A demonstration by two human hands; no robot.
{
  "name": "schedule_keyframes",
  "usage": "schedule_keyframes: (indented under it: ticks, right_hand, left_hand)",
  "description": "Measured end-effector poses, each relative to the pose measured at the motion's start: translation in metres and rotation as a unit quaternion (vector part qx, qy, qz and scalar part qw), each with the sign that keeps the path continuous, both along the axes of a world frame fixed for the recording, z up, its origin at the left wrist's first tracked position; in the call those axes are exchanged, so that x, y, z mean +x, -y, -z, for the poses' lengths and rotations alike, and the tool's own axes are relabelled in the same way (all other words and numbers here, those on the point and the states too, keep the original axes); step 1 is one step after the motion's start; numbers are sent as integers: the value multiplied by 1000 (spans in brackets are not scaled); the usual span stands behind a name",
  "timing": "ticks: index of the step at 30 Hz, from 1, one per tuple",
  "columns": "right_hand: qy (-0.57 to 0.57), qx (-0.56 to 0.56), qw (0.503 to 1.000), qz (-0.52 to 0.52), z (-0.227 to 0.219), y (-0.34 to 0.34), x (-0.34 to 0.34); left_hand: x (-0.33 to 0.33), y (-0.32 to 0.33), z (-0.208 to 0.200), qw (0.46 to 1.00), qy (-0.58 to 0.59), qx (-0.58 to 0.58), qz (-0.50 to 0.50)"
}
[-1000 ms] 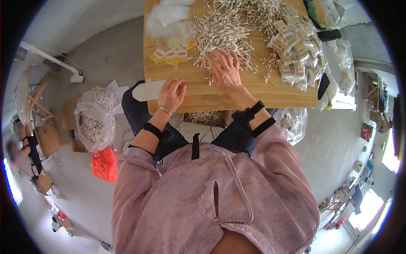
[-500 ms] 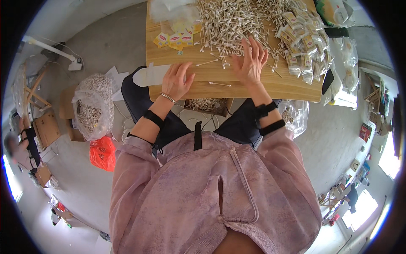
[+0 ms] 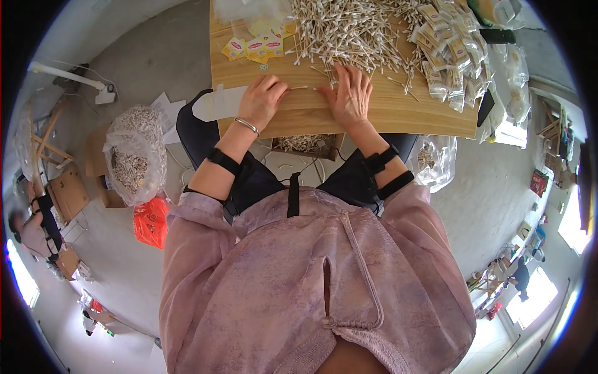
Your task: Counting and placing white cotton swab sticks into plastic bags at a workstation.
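At the near side of the table, my left hand (image 3: 263,103) is closed in a pinch at one end of a single cotton swab (image 3: 302,88). The swab lies crosswise, its other end close to the thumb of my right hand (image 3: 350,100). That hand rests on the wood with fingers stretched forward and apart, fingertips at the near edge of a large pile of cotton swabs (image 3: 346,34). Whether the right thumb touches the swab I cannot tell. Yellow-and-white paper cards (image 3: 256,48) lie beyond my left hand.
Clear bags packed with swabs (image 3: 453,53) are heaped at the table's right. White paper (image 3: 218,103) lies by its left edge. A box of swabs (image 3: 304,144) sits below the table. On the floor at left stand a swab-filled plastic bag (image 3: 134,156) and a red bag (image 3: 150,222).
My left hand has moved slightly right and up, closing on a swab. My right hand has shifted left, nearer to it. The loose swab near the table's front edge no longer shows there.
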State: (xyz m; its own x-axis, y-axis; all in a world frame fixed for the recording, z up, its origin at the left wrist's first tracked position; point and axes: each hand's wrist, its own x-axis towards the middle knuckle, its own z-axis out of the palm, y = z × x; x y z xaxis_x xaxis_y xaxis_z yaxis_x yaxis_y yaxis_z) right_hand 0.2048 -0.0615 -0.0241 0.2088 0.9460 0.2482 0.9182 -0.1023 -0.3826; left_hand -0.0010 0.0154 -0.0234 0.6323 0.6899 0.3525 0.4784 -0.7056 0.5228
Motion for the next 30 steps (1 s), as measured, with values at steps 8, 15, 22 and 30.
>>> schedule_keyframes:
  ticks: [8, 15, 22, 30]
  right_hand:
    - [-24, 46, 998, -19, 8, -10, -54]
    - [-39, 56, 989, -129, -1, -5, -71]
    - [-64, 28, 995, -67, -9, 28, -58]
    - [-36, 26, 991, -130, -2, -10, -51]
  left_hand:
    - [-39, 15, 3, 999, -9, -39, 13]
    - [-29, 18, -1, 995, 29, -3, -92]
    - [-36, 21, 5, 998, 5, -8, -66]
    - [-31, 24, 11, 993, 39, -49, -102]
